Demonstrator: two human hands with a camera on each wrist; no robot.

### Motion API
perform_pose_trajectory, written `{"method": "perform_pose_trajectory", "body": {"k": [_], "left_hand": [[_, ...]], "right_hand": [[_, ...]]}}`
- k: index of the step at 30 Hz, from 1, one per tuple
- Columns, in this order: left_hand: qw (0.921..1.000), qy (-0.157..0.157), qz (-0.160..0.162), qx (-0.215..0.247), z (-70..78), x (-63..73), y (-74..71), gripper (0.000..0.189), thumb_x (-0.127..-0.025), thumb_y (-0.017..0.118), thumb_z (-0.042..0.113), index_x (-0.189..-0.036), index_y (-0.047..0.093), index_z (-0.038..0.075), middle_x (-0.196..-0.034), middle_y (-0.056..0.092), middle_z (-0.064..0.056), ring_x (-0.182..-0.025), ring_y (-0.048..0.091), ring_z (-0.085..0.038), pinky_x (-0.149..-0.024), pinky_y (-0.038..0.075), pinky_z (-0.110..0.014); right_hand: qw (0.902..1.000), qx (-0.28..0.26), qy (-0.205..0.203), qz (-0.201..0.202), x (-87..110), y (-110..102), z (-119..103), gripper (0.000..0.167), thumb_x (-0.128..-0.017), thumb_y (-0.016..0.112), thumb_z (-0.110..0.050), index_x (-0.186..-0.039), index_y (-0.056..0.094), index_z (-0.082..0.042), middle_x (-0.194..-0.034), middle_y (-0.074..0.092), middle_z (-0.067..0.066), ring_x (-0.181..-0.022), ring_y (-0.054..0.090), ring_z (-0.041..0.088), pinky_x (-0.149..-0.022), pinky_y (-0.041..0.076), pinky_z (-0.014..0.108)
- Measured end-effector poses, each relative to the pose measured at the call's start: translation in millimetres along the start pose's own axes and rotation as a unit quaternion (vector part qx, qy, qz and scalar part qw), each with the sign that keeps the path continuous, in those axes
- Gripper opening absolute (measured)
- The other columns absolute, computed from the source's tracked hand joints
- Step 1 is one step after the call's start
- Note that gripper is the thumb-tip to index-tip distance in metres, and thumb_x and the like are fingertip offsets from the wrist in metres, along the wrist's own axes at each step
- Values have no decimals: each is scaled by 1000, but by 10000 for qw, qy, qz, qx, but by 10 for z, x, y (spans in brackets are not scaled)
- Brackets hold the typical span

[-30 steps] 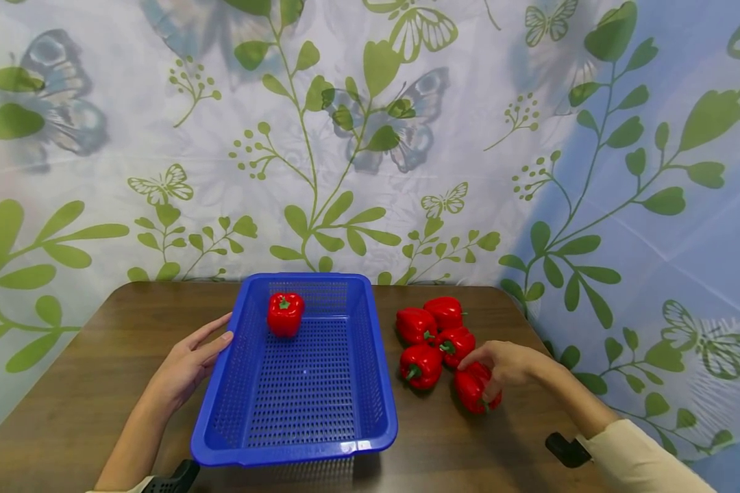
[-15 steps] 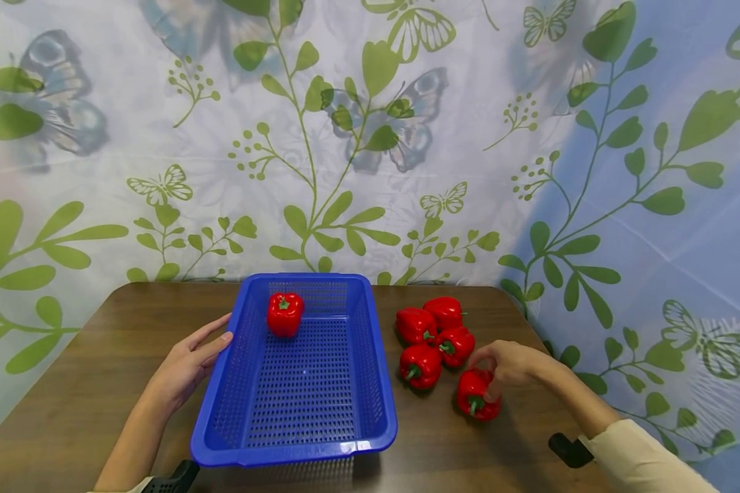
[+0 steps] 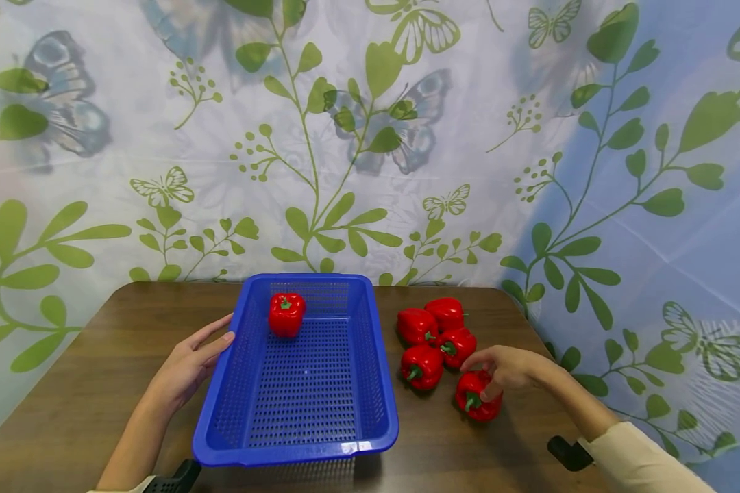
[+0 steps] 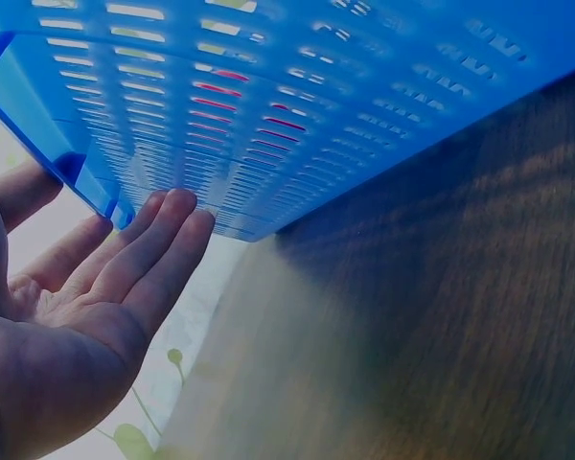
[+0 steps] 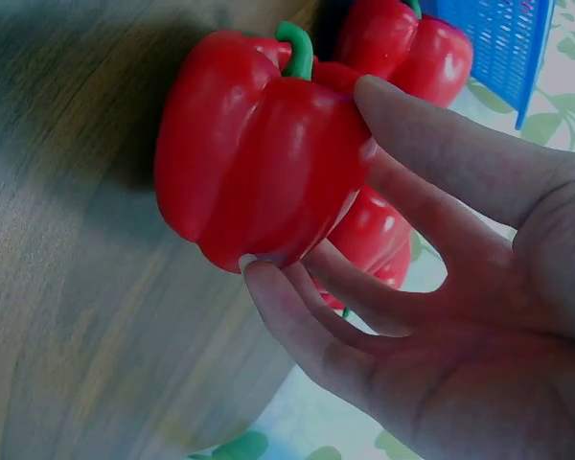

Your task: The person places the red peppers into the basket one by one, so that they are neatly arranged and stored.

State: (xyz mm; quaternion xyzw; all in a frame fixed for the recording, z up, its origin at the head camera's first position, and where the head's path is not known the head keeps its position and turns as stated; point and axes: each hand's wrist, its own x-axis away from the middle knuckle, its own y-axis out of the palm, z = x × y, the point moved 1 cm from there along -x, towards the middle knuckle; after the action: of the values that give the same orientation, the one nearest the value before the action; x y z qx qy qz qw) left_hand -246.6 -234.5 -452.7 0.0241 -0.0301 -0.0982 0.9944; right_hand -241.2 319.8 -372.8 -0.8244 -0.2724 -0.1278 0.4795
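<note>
Right hand [image 3: 510, 368] and left hand [image 3: 181, 373] with red peppers and a basket; the right hand grips a pepper [image 3: 482, 412], thumb and fingers bent about its sides, as the right wrist view also shows; whether this pepper rests on the surface [image 3: 450, 455] or is slightly raised cannot be told. The left hand is at the left side of the blue basket [image 3: 284, 454], its fingers extended, its thumb at the rim, apparently steadying rather than grasping. Just beyond the gripped pepper and to its left, four peppers [image 3: 422, 373] lie close together on the surface, right of the basket; a single pepper [image 3: 286, 320] stands stem uppermost in the far left part of the basket; a patterned cloth [image 3: 345, 226] forms the backdrop.

Progress, judged from the layout: of six visible peppers, one is inside the basket; five are outside it, one of these in hand; the work thus appears to be at an early stage.

Compared with one second earlier: the gripped pepper has turned, its stem, then right of its middle, now lying left of it; the left hand, the basket and the other peppers keep essentially the same places.
</note>
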Motion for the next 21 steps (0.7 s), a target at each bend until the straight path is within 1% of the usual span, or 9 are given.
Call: {"method": "perform_pose_trajectory", "body": {"k": [3, 5, 7, 11, 14, 18, 21], "left_hand": [[10000, 0, 18, -33, -2, -3, 0, 63, -106, 57, 29, -159, 30, 9, -116, 75, 0, -103, 74, -21, -86, 60, -33], [10000, -19, 36, -58, 0, 0, 4, 63, -105, 57, 29, -159, 30, 9, -116, 75, 0, -103, 74, -21, -87, 60, -33], [9999, -40, 55, -90, 3, 4, 9, 64, -105, 57, 30, -159, 30, 10, -116, 75, 0, -103, 74, -21, -87, 60, -33], [9999, -46, 83, -121, 8, 11, 14, 64, -105, 57, 30, -159, 31, 9, -116, 74, 1, -103, 74, -21, -86, 60, -33], [9999, -37, 70, -118, 6, 14, 12, 64, -105, 57, 30, -159, 30, 9, -117, 74, 1, -103, 74, -21, -86, 60, -33], [10000, -6, 42, -77, 5, 14, 11, 64, -105, 57, 29, -159, 30, 9, -117, 75, 0, -103, 74, -21, -86, 60, -33], [10000, 17, 36, -65, 7, 15, 14, 63, -106, 57, 29, -159, 30, 8, -117, 75, 0, -103, 74, -21, -86, 60, -33]], "right_hand": [[9998, -158, 43, -85, 9, 8, -4, 51, -80, 81, -1, -128, 67, -8, -128, 60, 17, -99, 55, 27, -80, 53, 39], [9997, -197, 115, -109, 11, 11, -12, 52, -80, 81, 0, -129, 67, -7, -127, 60, 16, -98, 54, 28, -79, 53, 38], [9996, -161, 190, -131, 16, 10, -16, 53, -79, 81, 1, -129, 67, -9, -123, 59, 15, -110, 53, 30, -81, 54, 39], [9991, -211, 273, -227, 5, 16, 1, 59, -74, 82, 5, -129, 66, -9, -118, 59, 14, -106, 53, 29, -80, 55, 40], [9986, -300, 313, -303, 0, 27, 13, 64, -73, 81, 7, -132, 64, -8, -120, 59, 15, -109, 54, 29, -84, 56, 41], [9977, -396, 413, -358, -4, 44, 22, 68, -73, 81, 8, -137, 62, -7, -121, 59, 17, -111, 55, 29, -85, 57, 42], [9973, -446, 432, -404, -8, 58, 38, 70, -73, 80, 9, -139, 60, -6, -126, 59, 19, -117, 54, 33, -86, 57, 43]]}}
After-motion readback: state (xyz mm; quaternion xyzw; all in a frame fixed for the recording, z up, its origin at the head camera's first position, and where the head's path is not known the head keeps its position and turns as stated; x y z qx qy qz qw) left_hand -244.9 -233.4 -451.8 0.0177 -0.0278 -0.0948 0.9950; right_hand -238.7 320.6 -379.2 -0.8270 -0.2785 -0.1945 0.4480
